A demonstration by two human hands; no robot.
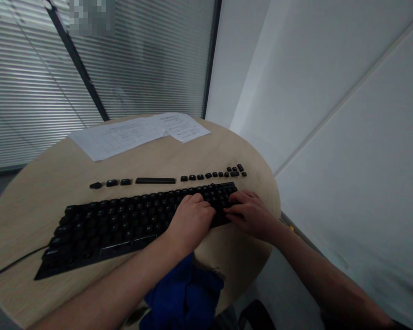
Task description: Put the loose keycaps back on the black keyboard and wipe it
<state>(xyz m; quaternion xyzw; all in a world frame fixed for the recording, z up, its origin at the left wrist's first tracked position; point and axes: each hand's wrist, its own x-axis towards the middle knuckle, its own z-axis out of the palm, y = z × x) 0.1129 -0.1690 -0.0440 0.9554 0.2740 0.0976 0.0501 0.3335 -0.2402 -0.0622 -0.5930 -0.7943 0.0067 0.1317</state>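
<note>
Keyboard [124, 215]: on the table [55, 181], your hands at its right part; keep it flat.
Caps [200, 177]: rowed along its far side; avoid brushing them.
Left grip [192, 217]: fingers curled down.
Right grip [253, 213]: fingers loosely bent.
Hold: hidden; I can't tell whether either has a cap.
Force: straight, never sideways.

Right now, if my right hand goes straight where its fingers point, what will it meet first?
Your right hand would probably meet your left hand, across a strip of keyboard; depth is unclear.
</note>
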